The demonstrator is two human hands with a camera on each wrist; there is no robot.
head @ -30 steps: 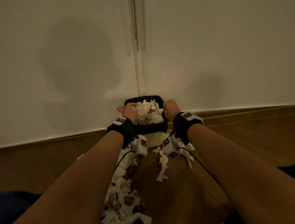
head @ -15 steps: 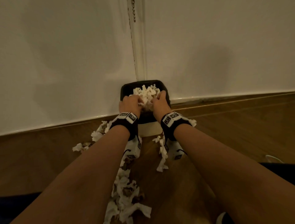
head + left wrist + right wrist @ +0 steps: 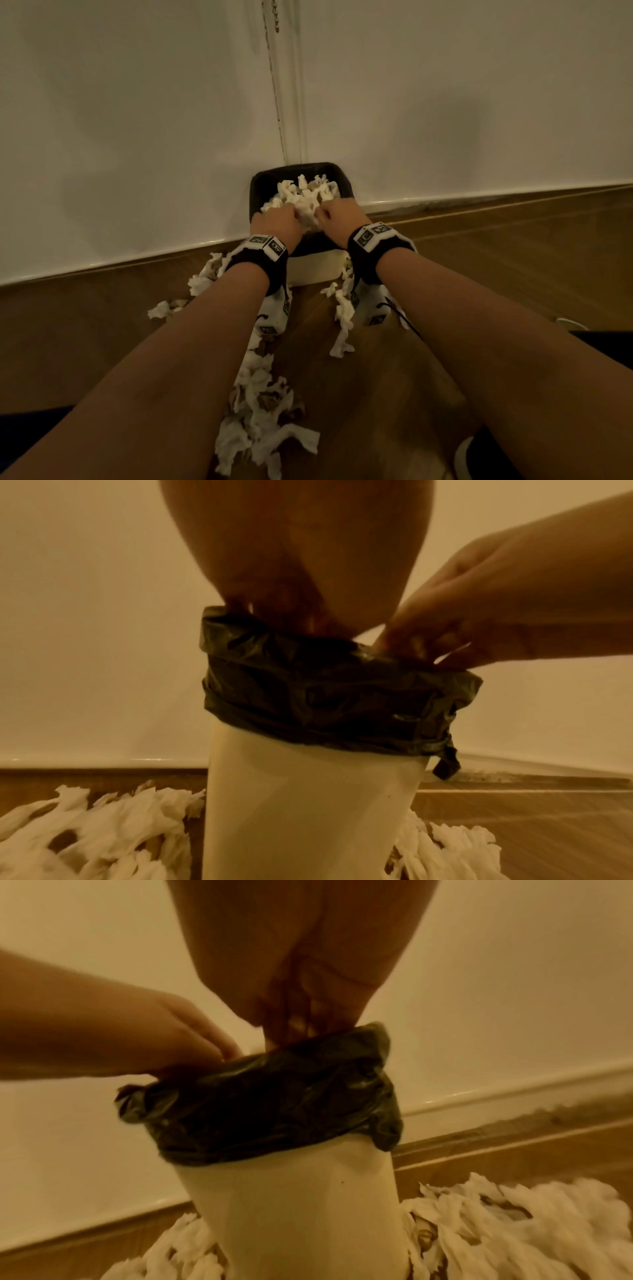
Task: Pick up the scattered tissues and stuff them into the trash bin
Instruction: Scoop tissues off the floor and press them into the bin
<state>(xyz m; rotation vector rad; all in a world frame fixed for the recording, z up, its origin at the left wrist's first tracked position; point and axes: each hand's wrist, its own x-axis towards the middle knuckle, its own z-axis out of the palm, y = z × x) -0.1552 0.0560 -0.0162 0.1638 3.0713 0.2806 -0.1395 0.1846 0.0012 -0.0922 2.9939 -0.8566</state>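
A white trash bin [image 3: 313, 270] with a black liner [image 3: 325, 696] stands against the wall, heaped with crumpled white tissues [image 3: 301, 195]. My left hand [image 3: 277, 222] and right hand [image 3: 337, 217] are side by side on the near part of that heap. Both hands' fingers point straight down into the bin mouth and press on the tissues. In the left wrist view the left hand [image 3: 294, 610] and right hand [image 3: 428, 637] dip behind the liner rim, which hides the fingertips. More scattered tissues [image 3: 260, 411] lie on the floor in front of the bin.
The floor is wooden [image 3: 496, 267] and a white wall [image 3: 137, 137] with a skirting board runs behind the bin. Tissue strips [image 3: 342, 318] lie right of the bin's base, and others [image 3: 202, 277] to its left. A dark cable [image 3: 404, 318] hangs from my right wrist.
Both hands moved from the bin's rim sides inward onto the middle of the tissue heap and pushed down into it. The heap now sits lower.
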